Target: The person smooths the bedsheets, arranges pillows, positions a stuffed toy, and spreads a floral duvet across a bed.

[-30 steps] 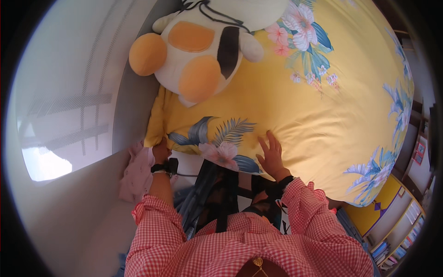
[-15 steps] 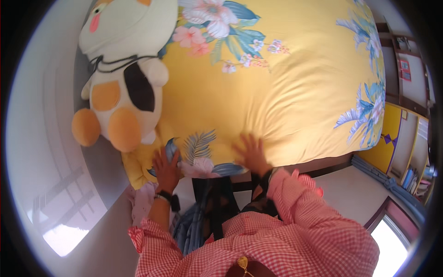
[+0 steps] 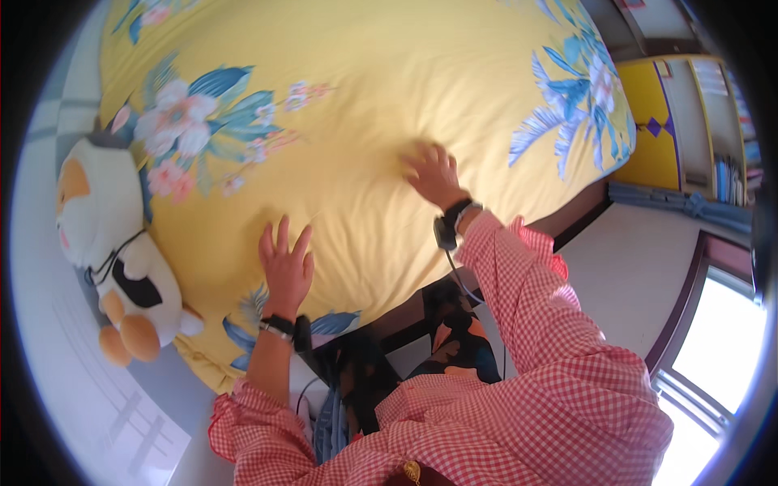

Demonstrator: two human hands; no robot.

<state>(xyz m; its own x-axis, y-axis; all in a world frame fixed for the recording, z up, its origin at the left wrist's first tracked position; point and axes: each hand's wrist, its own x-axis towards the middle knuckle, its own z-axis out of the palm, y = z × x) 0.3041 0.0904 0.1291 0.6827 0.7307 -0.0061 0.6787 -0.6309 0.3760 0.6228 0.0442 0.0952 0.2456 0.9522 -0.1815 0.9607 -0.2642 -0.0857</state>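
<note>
You are leaning over a yellow sheet (image 3: 356, 154), which is lying ahead of and beneath both of your hands, spreading away from you and running out of view at the top, so its long axis is not showing plainly. Its near edge is slanting from the lower left up toward the right, with your legs (image 3: 454, 332) standing just beside it. Your left hand (image 3: 287, 271) is lying nearer that edge, just beyond the blue leaf print (image 3: 334, 322), its fingers pointing away from you. Your right hand (image 3: 436, 174) is lying farther in over the sheet, its fingers slanting up and to the left, and it is sitting nearer the flower print (image 3: 571, 101) on the right side. Both hands are spreading their fingers, released, and neither is grasping anything; the palms are facing down to the cloth. The right hand is blurring slightly, so you cannot tell how firmly it is pressing, and the left hand's contact is not showing clearly either. Shallow creases are running through the cloth between and below your hands. A stuffed toy (image 3: 130, 253) is lying along the left side, well apart from your left hand.
</note>
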